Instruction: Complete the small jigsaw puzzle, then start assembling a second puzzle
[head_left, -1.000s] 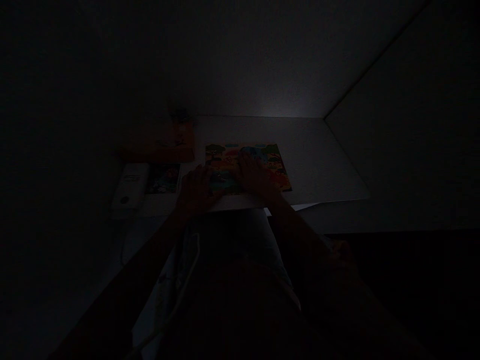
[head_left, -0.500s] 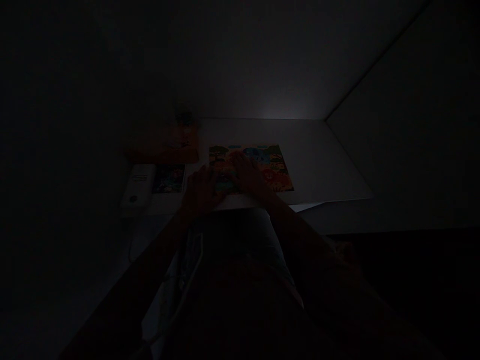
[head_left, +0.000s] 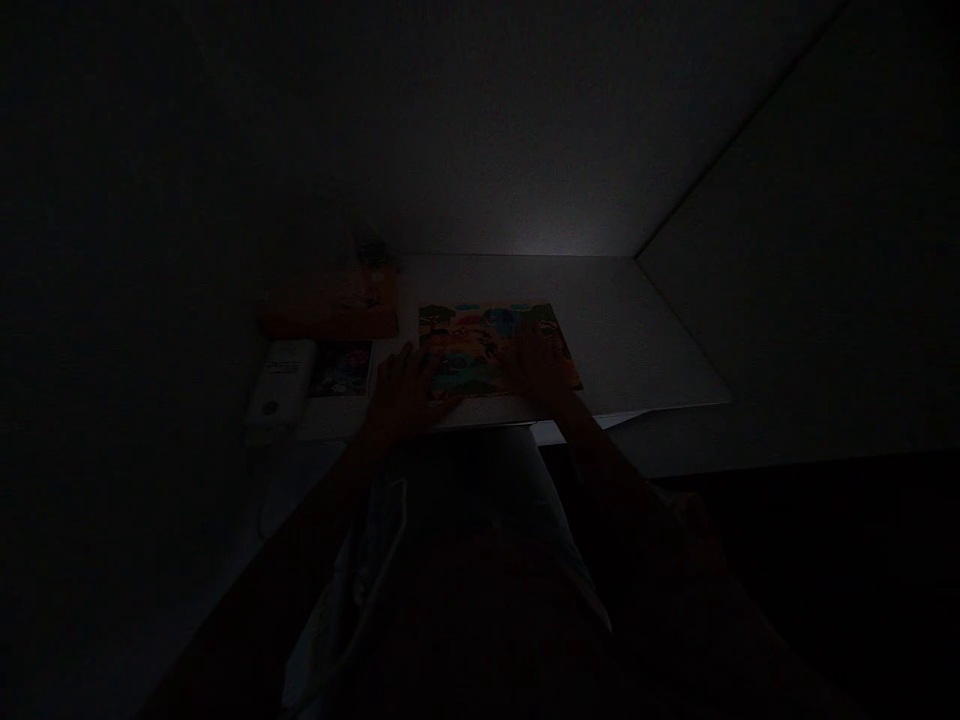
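Observation:
The view is very dark. A flat rectangular picture (head_left: pixel 472 345), brightly coloured with trees and animals, lies on the white table (head_left: pixel 622 340); whether it is a puzzle or a printed sheet I cannot tell. My left hand (head_left: pixel 405 390) rests at its lower left corner, fingers apart and pointing away from me. My right hand (head_left: pixel 536 370) lies flat over its right part, fingers spread, hiding some of the picture there. Neither hand grasps anything that I can make out.
An orange box (head_left: pixel 330 305) stands at the table's back left. In front of it are a white box-shaped device (head_left: pixel 281 385) and a small dark picture card (head_left: pixel 341 368). A pale wall (head_left: pixel 510 160) rises behind the table. A pale cord (head_left: pixel 386 550) hangs near my lap.
My right hand has slid right across the picture, uncovering its middle. My left hand stays at the lower left corner. The whole view has shifted slightly.

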